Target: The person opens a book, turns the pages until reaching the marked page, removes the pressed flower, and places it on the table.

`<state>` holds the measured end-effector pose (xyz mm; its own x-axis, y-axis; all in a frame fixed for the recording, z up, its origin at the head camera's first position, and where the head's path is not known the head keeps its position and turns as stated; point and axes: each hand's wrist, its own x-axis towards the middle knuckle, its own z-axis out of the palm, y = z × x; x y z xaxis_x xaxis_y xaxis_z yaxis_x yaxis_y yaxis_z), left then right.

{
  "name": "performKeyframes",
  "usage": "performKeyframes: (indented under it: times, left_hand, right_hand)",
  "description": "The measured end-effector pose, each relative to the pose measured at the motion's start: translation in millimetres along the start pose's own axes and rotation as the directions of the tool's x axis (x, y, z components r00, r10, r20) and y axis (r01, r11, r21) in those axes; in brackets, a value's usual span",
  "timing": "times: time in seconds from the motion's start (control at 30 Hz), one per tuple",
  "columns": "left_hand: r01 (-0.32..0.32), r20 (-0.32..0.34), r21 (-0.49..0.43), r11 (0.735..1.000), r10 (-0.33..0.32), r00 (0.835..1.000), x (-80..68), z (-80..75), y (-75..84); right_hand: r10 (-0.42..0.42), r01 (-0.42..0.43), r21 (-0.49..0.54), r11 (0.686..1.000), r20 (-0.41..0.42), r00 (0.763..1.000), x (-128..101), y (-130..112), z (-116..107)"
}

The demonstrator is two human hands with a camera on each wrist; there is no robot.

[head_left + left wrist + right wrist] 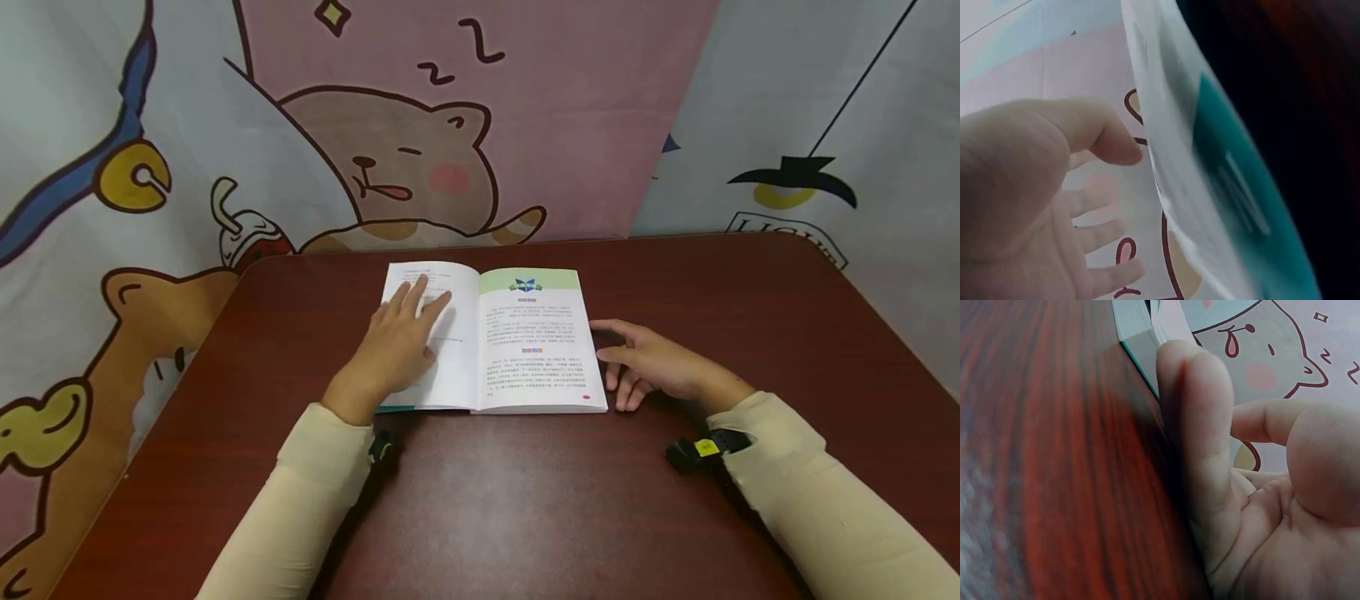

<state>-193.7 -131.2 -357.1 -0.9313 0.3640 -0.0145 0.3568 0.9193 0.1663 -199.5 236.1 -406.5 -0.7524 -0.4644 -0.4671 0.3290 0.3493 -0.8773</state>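
An open book (536,367) lies on the table, its right page printed with text under a green heading band. Over the left page, my left hand (393,346) spreads its fingers, covering part of that page. The left wrist view shows the teal cover (1254,194) and page edges beside the thumb (1094,128). My right hand (656,362) rests at the book's right edge, index finger extended and the other fingers loosely bent. From the right wrist, its fingertips overlap a corner of the book (1138,331), and nothing shows in the palm.
The dark reddish-brown table (525,500) extends around the book. Behind it hangs a cloth backdrop (585,125) with cartoon animals. A black wrist device (705,450) with a yellow label sits at the right sleeve, another (382,447) at the left sleeve.
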Motion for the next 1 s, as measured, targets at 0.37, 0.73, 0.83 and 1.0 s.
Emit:
performKeyframes:
  times: [0.37,0.73,0.83,1.0]
  left_hand:
    - [-0.219,0.038,-0.040,0.975,0.221,0.975,-5.1,11.4,33.0]
    - [-0.343,0.101,-0.071,0.937,0.349,0.932,-8.5,23.5,60.6]
    - [-0.334,0.108,-0.065,0.940,0.339,0.934,-8.6,24.7,61.2]
    - [-0.339,0.109,-0.048,0.939,0.342,0.933,-8.0,27.3,59.5]
  right_hand:
    - [0.005,-0.005,-0.003,1.000,-0.006,1.000,1,1,1]
    - [-0.002,0.002,-0.010,1.000,-0.014,1.000,3,-1,1]
    - [0.002,-0.003,-0.003,1.000,-0.009,1.000,2,-1,1]
    - [0.004,-0.004,0.003,1.000,-0.006,1.000,2,-2,3]
